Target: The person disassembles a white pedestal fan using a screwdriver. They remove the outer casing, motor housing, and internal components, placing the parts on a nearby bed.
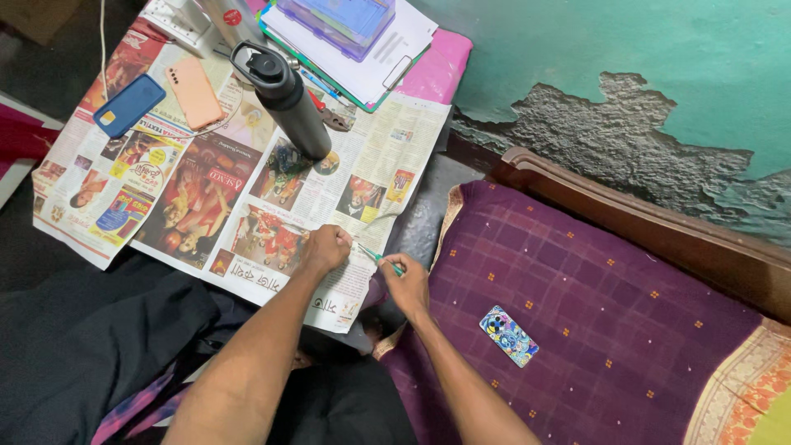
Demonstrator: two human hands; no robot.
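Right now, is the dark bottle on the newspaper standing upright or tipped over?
Upright. The dark bottle stands on its base on the newspaper, its capped top toward the camera, nothing propping it.

Single head-worn view, looking steeply down, close over newspaper-covered table (99, 239) and cushion (593, 313)

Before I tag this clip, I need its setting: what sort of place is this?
Probably a room in a home: a bed or couch with a purple cover and wooden frame, a wall with peeling green paint, newspaper spread as a work surface.
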